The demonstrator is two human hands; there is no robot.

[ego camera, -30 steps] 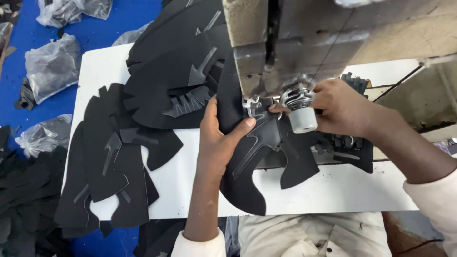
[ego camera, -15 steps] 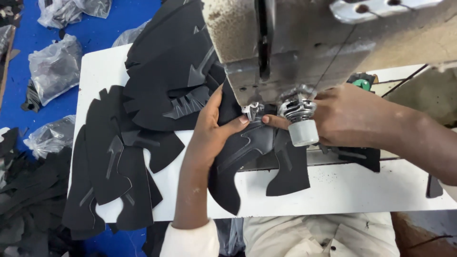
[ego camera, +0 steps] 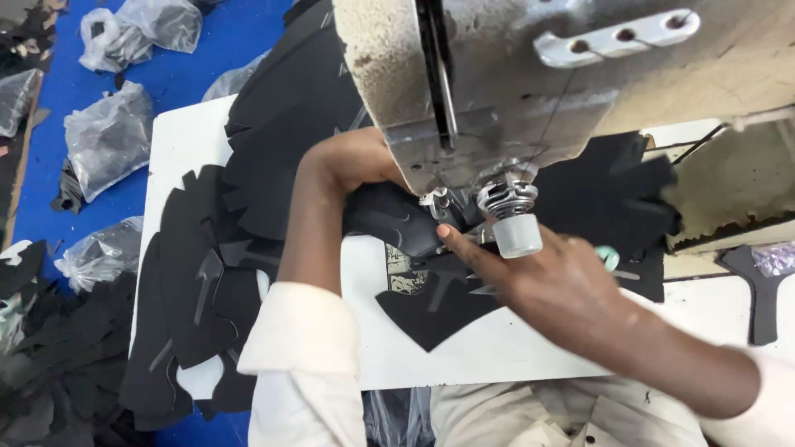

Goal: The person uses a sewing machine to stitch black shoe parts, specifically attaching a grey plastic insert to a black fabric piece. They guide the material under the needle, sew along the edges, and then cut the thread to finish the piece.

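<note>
A grey, worn sewing machine [ego camera: 530, 91] fills the view from 12 to 2 o'clock, its head hanging over a white counter [ego camera: 178, 145]. Stacks of black cut shoe pieces [ego camera: 207, 281] cover the counter from 9 to 11 o'clock and run up behind the machine. On the blue floor [ego camera: 50, 91] at 10 o'clock lie clear plastic bags [ego camera: 103, 136] with dark pieces inside.

The black shoe upper piece [ego camera: 431, 306] being worked lies at the centre of the counter, under the needle area and spreading toward 6 o'clock. The left hand [ego camera: 356, 161] reaches in from 7 o'clock, its white sleeve rolled at the forearm; it rests at the piece's far edge, partly hidden behind the machine head, so how far its fingers are curled cannot be told. The right hand [ego camera: 546, 281] comes from 4 o'clock, lies flat and open on the piece, forefinger stretched to just beside the metal presser foot [ego camera: 439, 203].
</note>
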